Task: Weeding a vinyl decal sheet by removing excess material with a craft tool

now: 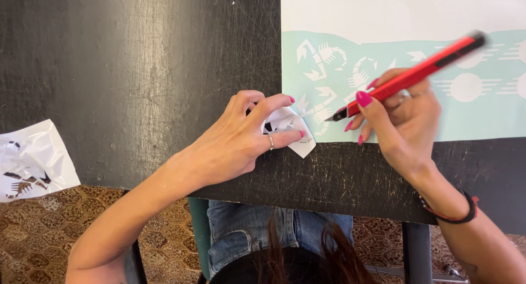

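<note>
My right hand [402, 117] grips a red craft knife [416, 73] like a pen, its blade tip resting on the pale green vinyl sheet [482, 117] near white cut-out shapes [323, 70]. My left hand [244, 136] pinches a crumpled white peeled piece [290, 128] at the sheet's lower left corner, on the black table [137, 70]. The sheet's upper part is plain white backing [394, 10].
A crumpled white scrap with dark cut shapes [30, 158] lies at the table's left front edge. Below the table edge are my jeans [246, 229], a green chair seat [197, 229], a table leg [416, 251] and a brown patterned floor [55, 229].
</note>
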